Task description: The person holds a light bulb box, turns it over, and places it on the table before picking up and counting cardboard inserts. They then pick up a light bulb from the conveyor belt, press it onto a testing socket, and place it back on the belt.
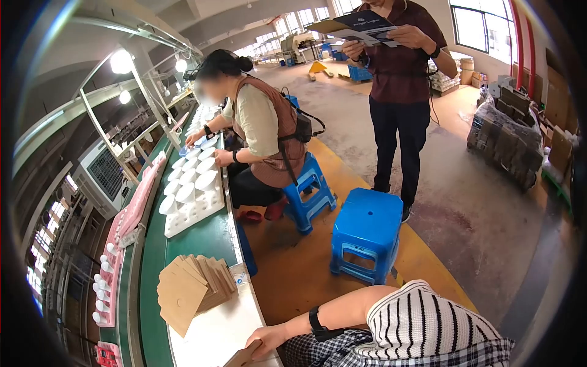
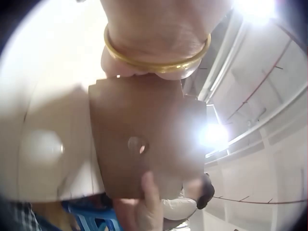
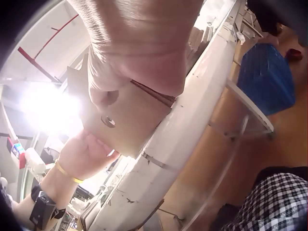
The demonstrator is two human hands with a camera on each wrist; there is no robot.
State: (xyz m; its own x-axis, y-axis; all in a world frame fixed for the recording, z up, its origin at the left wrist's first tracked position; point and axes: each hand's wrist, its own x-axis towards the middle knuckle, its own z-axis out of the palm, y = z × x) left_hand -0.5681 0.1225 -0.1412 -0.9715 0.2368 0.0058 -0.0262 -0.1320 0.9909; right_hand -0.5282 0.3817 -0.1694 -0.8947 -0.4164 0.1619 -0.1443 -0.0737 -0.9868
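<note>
Both hands are on brown cardboard pieces (image 2: 139, 115) with a small round hole, low over the white tabletop. My right hand (image 1: 266, 341) grips a cardboard edge (image 1: 243, 356) at the bottom of the head view. In the right wrist view, the right hand (image 3: 137, 57) pinches the cardboard (image 3: 127, 115) from above, and the left hand (image 3: 86, 154), with a gold bangle, holds its opposite side, some fingers hidden behind it. At the top of the left wrist view is the left hand (image 2: 159, 38), its fingers mostly hidden. The head view does not show the left hand.
A fanned cardboard stack (image 1: 189, 287) lies on the white table edge (image 1: 208, 342). Beyond, a white holed tray (image 1: 195, 211) with white cups stands on the green belt (image 1: 153, 257). A seated person (image 1: 269, 122), a standing person (image 1: 400, 79) and a blue stool (image 1: 367, 226) are nearby.
</note>
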